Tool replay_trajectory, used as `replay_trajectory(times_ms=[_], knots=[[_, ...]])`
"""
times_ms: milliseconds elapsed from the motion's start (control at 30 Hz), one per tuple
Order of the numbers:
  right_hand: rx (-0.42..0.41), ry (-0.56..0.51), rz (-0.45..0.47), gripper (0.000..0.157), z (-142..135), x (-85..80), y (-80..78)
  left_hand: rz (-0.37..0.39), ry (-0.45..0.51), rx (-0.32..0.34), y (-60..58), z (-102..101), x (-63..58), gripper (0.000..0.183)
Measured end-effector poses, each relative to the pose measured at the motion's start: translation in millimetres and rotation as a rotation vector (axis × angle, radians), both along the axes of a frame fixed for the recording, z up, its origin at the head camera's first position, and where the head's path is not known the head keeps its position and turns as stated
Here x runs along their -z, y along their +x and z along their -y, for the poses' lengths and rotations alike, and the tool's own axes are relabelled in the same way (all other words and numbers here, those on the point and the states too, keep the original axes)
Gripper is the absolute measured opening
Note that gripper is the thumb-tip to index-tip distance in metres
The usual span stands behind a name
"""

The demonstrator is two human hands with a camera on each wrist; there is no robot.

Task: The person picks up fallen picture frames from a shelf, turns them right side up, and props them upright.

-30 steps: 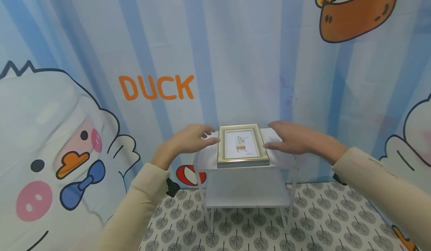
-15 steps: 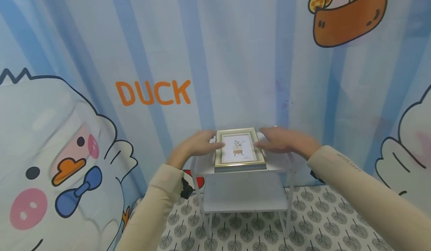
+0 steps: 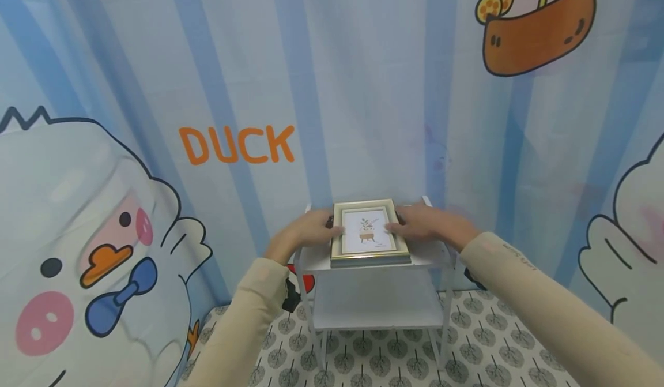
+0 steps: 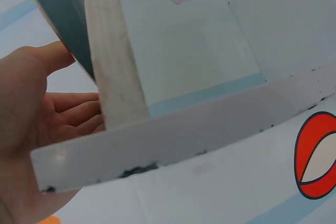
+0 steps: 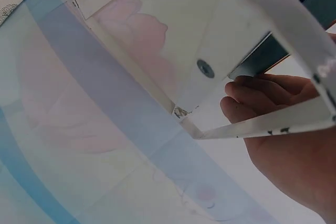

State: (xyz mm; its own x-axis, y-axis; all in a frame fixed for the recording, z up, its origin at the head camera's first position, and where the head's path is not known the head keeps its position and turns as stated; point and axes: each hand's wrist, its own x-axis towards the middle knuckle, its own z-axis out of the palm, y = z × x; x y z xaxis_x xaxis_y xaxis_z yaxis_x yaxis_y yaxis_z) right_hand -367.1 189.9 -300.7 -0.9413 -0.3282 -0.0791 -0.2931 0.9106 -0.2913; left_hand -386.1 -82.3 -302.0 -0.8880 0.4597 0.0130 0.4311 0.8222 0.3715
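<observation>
A gold-edged picture frame (image 3: pixel 367 231) with a potted-plant print lies face up on the top of a small white side table (image 3: pixel 426 255). My left hand (image 3: pixel 313 227) grips its left side, the thumb over the front border. On the opposite side my right hand (image 3: pixel 426 224) holds it the same way, thumb on the face. In the left wrist view the thumb of the left hand (image 4: pixel 31 103) meets the frame's grey-green side (image 4: pixel 65 17), with its fingers partly hidden by the table's rail. In the right wrist view, the fingers of the right hand (image 5: pixel 278 98) curl beside the frame's dark edge (image 5: pixel 257 59).
Below the tabletop is a white lower shelf (image 3: pixel 378 300). A blue-striped cartoon curtain (image 3: pixel 373 87) hangs close behind the table. The floor (image 3: pixel 394 352) has a tree-pattern covering. Raised corner posts (image 3: pixel 426 200) stick up at the tabletop's back.
Both hands have come inward from beside the picture frame and now grip its sides, thumbs on the front. The head view has shifted slightly; the picture frame still lies on the table.
</observation>
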Motion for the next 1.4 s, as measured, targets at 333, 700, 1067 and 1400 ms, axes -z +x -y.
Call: replay_trajectory(times_ms=[333,700,1067,1400], knots=[[0.023,-0.029,-0.008,0.054,5,0.6,4.3,-0.010,0.021,-0.032,1.2,-3,1.9,0.048],[0.030,-0.136,-0.076,0.052,7,0.7,9.4,-0.103,0.206,-0.100,6.8,-11,1.8,0.042],[0.059,-0.216,-0.170,0.054,12,-13.6,16.5,-0.130,0.321,-0.138,10.5,-15,-10.0,0.051],[0.081,-0.445,-0.234,0.061,13,-11.2,18.4,-0.141,0.556,-0.202,14.0,-15,-10.3,0.053]])
